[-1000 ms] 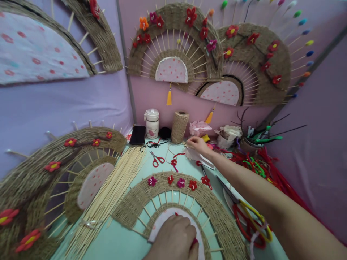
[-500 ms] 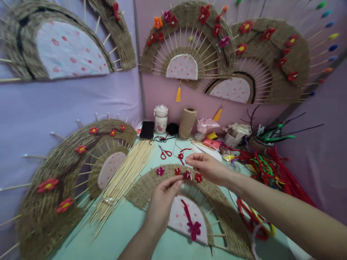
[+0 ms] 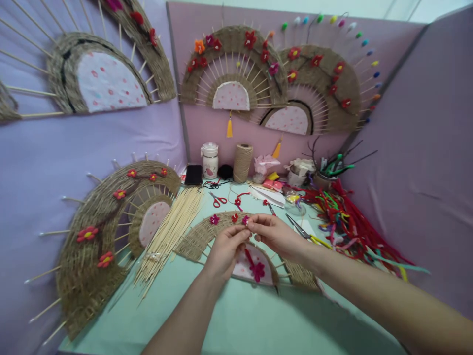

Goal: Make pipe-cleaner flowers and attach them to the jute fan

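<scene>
My left hand (image 3: 226,250) and my right hand (image 3: 276,235) meet above a woven twine fan (image 3: 194,240) lying on the table. Thumb and fingers are pinched on both, the fingertips almost touching. A tiny whitish bit shows between them, too small to name. Along the fan's upper band sit a magenta flower (image 3: 215,219), a red flower (image 3: 234,217) and another magenta flower (image 3: 245,220) beside my fingertips. A magenta pipe-cleaner flower (image 3: 257,271) with a dark red stem lies on the fan's spotted panel (image 3: 242,270). My right hand covers part of the band.
Thin bamboo sticks (image 3: 173,222) lie left of the fan. Behind are red-handled scissors (image 3: 219,200), a twine spool (image 3: 243,163) and a lidded jar (image 3: 210,161). Yellow-handled scissors (image 3: 305,230) and a pile of pipe cleaners (image 3: 354,227) are at right. A finished fan (image 3: 79,266) leans left.
My hands have come together, fingertip to fingertip; before, they were apart with a thin white strand hanging by the right fingers. The view has shifted, showing more table in front.
</scene>
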{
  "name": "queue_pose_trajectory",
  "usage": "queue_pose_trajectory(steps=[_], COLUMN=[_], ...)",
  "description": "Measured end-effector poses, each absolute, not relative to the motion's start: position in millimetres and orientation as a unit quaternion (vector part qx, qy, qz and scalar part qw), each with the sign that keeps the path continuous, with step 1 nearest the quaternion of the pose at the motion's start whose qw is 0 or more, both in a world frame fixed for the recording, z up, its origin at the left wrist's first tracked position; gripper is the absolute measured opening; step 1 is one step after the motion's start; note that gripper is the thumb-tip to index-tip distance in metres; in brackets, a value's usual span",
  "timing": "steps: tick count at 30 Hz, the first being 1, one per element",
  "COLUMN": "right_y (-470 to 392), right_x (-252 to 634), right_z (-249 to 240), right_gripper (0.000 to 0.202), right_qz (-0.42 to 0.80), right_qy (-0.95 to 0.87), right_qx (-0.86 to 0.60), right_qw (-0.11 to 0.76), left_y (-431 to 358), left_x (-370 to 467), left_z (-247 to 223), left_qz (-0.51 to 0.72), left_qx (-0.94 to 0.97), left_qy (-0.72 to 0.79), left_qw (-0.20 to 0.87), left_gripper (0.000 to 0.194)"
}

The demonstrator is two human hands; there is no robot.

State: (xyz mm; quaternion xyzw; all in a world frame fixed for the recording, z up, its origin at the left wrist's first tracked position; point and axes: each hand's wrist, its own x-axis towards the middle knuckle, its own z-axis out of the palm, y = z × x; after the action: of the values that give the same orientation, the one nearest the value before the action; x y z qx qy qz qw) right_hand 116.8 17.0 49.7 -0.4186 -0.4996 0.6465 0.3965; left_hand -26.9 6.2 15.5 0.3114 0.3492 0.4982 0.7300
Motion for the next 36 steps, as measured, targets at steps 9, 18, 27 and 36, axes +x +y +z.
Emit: queue_pose_trajectory(steps=[9,18,27,36], right_y=[-10.0,-15.2,-19.0,-22.7], right_x=[117.6,133.5,136.7,133.6], right_z=[27.1,15.7,19.1,19.4], right_gripper=[0.025,0.025,0.026,0.028], right_qz=[0.619,0.597,0.504,0.410], right_qy=[-0.424,-0.463,-0.535,-0.582], right_qx=[-0.373,-0.387,-0.429,-0.459], right_qw=[0.546,0.528,0.525,0.531], left_y=[-3.1,-5.3,-10.3,-7.0], left_x=[-19.4,-15.4,-13.0,-13.5], left_z=[18.8,14.0,18.5,13.5], left_qz=[0.430,0.393,0.375,0.417], left_qx=[0.366,0.415,0.429,0.412], left_qy=[0.321,0.320,0.304,0.342], left_qw=[0.760,0.755,0.764,0.735], left_gripper=[0.021,0.023,0.031,0.029])
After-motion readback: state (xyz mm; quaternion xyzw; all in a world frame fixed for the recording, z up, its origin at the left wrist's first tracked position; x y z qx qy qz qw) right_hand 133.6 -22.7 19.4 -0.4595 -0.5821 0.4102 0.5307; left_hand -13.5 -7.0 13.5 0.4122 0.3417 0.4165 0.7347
